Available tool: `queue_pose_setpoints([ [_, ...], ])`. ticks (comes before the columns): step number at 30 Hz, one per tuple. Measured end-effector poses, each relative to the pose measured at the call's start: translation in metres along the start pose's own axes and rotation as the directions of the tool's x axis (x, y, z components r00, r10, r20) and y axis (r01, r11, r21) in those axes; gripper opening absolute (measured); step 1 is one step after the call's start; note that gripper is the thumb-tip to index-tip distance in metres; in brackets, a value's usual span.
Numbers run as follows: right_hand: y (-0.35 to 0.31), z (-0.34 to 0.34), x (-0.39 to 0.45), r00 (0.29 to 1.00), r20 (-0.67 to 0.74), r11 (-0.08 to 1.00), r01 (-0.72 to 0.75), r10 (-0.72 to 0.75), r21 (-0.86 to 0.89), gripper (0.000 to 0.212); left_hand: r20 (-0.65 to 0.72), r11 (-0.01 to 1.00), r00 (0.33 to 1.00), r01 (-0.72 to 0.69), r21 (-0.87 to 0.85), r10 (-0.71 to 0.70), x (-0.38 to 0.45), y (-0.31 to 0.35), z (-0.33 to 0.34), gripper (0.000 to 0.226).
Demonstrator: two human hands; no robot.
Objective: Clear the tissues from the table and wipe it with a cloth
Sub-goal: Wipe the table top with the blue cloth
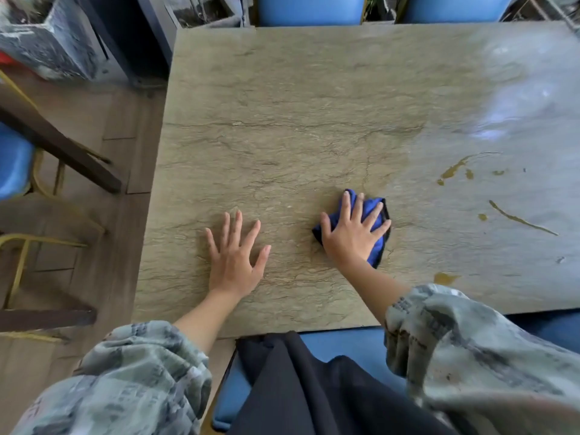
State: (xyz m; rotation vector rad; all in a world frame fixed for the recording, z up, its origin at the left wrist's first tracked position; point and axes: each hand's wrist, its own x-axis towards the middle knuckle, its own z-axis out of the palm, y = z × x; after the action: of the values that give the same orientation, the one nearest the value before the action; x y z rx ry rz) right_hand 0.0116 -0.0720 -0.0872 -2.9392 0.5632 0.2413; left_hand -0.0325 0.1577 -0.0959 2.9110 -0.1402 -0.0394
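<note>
A beige veined stone table point(298, 105) fills the view. My right hand point(353, 232) lies flat with spread fingers on a folded blue cloth point(378, 246) and presses it onto the tabletop near the front middle. My left hand point(233, 255) rests flat on the bare table to the left of the cloth, fingers straight and spread. Yellow-brown spill streaks point(455, 169) and a longer smear point(521, 219) mark the table's right side. I see no tissues on the table.
Two blue chairs point(309, 9) stand at the far edge, and another blue chair point(14, 158) with a gold frame is on the left. A blue seat point(345, 343) sits under me at the near edge. Grey clutter point(47, 42) fills the back left.
</note>
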Motion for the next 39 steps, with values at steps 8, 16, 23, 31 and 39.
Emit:
queue_pose_setpoints([
  [8,0.065,0.002,-0.040,0.606,0.004,0.604,0.794,-0.796,-0.074,0.058,-0.007,1.000,1.000,-0.009,0.007,0.009,-0.001,0.001,0.000,0.062],
  [16,0.064,-0.016,-0.020,0.918,-0.026,0.905,0.395,-0.396,0.155,0.062,0.023,0.999,0.999,0.021,0.040,-0.022,0.001,0.006,-0.004,0.067],
  [23,0.159,-0.010,-0.032,0.349,0.077,0.349,0.937,-0.934,-0.016,0.063,-0.016,0.959,0.959,0.282,-0.014,-0.282,0.009,0.078,0.001,0.085],
  [31,0.296,-0.039,0.036,0.853,-0.030,0.853,0.520,-0.522,-0.045,0.070,0.034,0.999,0.999,0.022,-0.028,-0.021,0.030,0.204,0.042,0.080],
  [39,0.209,-0.017,0.002,0.824,-0.069,0.826,0.564,-0.562,0.002,0.072,-0.114,0.994,0.989,0.083,-0.074,-0.091,0.035,0.233,0.060,0.052],
])
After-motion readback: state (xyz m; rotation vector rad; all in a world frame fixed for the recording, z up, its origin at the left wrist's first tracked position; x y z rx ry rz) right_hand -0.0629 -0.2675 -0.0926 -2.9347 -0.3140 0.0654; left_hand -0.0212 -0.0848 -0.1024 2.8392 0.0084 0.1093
